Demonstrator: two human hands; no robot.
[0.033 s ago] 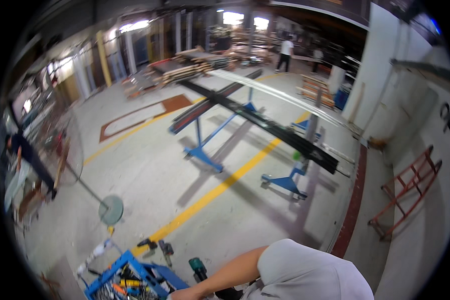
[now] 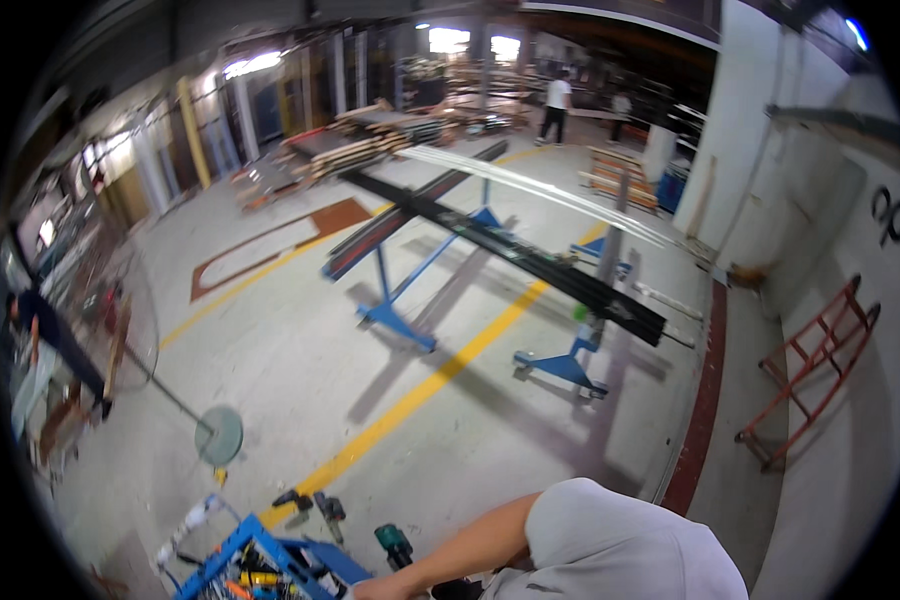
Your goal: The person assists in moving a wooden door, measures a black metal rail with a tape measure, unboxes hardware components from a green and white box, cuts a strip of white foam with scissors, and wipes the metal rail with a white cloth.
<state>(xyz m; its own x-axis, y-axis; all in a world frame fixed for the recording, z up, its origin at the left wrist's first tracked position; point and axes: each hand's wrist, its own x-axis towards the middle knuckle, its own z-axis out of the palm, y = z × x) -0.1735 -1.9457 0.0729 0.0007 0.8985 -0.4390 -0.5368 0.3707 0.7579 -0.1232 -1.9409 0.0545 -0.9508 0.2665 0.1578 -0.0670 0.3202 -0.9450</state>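
My right arm in a pale grey sleeve (image 2: 620,545) reaches left across the lower edge. At its end, my right hand (image 2: 378,589) is by the right side of a blue toolbox (image 2: 238,540), its fingers cut off by the picture's edge. The toolbox holds a jumble of hand tools, among them a yellow-handled one (image 2: 258,578). On the floor just beyond the hand stands a green and black power tool (image 2: 394,545). Two dark cordless tools (image 2: 330,515) lie past the toolbox. My left hand is out of sight.
Long black profiles (image 2: 530,250) and white bars (image 2: 530,185) rest on blue wheeled stands (image 2: 560,372). A red ladder (image 2: 815,365) leans at the right wall. A round-based pole (image 2: 219,436) stands left. One person (image 2: 55,340) is far left; others (image 2: 554,108) are at the back.
The whole view has shifted slightly, so the scene sits a little further left. My right hand stays beside the toolbox; nothing else visibly changed.
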